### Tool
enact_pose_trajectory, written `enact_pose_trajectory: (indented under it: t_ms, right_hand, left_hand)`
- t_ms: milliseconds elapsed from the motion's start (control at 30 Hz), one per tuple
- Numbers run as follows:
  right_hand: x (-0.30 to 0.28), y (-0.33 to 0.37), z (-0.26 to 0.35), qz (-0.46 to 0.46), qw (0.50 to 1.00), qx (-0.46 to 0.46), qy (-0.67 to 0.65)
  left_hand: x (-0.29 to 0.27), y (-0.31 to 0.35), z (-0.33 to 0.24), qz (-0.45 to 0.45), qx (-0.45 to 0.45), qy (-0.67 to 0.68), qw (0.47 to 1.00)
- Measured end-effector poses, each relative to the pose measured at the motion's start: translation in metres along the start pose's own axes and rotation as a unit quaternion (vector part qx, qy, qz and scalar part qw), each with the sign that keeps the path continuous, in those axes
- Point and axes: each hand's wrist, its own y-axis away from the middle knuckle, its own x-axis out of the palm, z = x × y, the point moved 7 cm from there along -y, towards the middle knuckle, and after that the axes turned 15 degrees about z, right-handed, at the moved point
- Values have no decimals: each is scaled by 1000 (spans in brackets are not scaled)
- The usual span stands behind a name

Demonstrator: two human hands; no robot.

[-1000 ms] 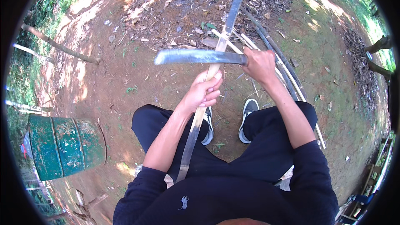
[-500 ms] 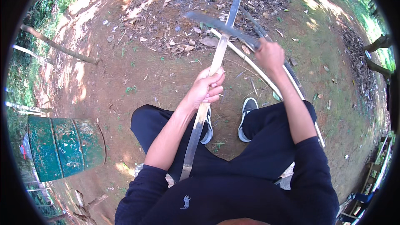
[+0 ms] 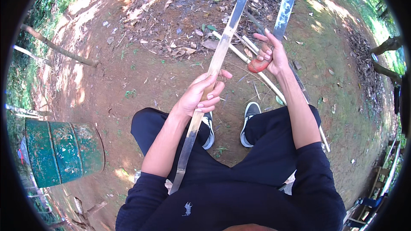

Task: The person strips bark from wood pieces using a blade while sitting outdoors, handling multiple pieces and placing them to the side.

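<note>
My left hand [image 3: 203, 93] is closed around a long flat wooden strip, likely bamboo [image 3: 221, 51], pale in its middle and dark toward both ends. The strip slants from my lap up past the frame's top edge. In my right hand [image 3: 275, 55] is a machete [image 3: 285, 13] with a red handle, its broad blade pointing up and away from me. A gap separates the blade from the strip. The fingers of my right hand are partly loosened around the handle.
Pale and dark strips [image 3: 269, 81] lie on the earth by my right leg. Dry leaves [image 3: 186, 51] cover the ground ahead. A dented green metal drum [image 3: 64, 150] stands at the left. Thin branches [image 3: 60, 45] stick out at the far left.
The machete has swung from lying across the strip to pointing upward at the right, apart from it. The strip and my left hand have shifted slightly left and toward me.
</note>
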Motion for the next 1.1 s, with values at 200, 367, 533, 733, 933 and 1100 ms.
enact_pose_trajectory:
  t_ms: [200, 367, 533, 733, 933, 1100]
  right_hand:
    - [36, 18, 4, 89, 996, 4, -19]
    - [49, 24, -11, 76, 997, 19, 0]
    - [61, 16, -28, 64, 996, 62, -3]
    - [34, 3, -6, 88, 995, -17, 43]
    - [36, 9, 8, 28, 999, -29, 36]
    - [5, 10, 34, 61, 996, -59, -13]
  left_hand:
    - [13, -2, 7, 10, -42, 39, 998]
    - [13, 15, 19, -34, -89, 19, 995]
    - [7, 30, 3, -174, -139, -72, 972]
    - [6, -3, -40, -100, -246, -298, 917]
    - [-34, -36, -47, -77, -345, -331, 875]
    - [11, -83, -49, -124, -267, -411, 863]
